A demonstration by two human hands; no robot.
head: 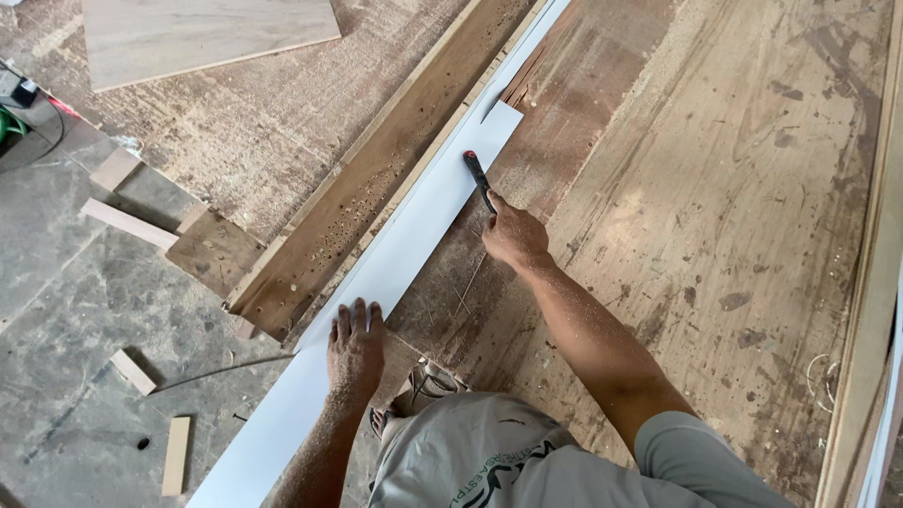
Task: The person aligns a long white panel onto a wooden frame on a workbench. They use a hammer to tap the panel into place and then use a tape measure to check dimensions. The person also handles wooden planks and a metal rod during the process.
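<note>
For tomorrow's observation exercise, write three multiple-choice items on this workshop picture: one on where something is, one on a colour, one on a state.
1. Where does the left hand rest?
A. flat on the white strip
B. on the pale board at the top left
C. on the concrete floor

2. What colour is the tip of the cutting tool in the right hand?
A. green
B. red
C. yellow

3. How is the left hand set?
A. closed in a fist
B. pinching a screw
C. open, fingers spread, palm down

Answers: 1 A, the palm lies on the strip beside the long hole-pitted timber. 2 B, a red end shows on the dark tool at the strip's edge. 3 C, the fingers lie flat and spread on the strip.
</note>
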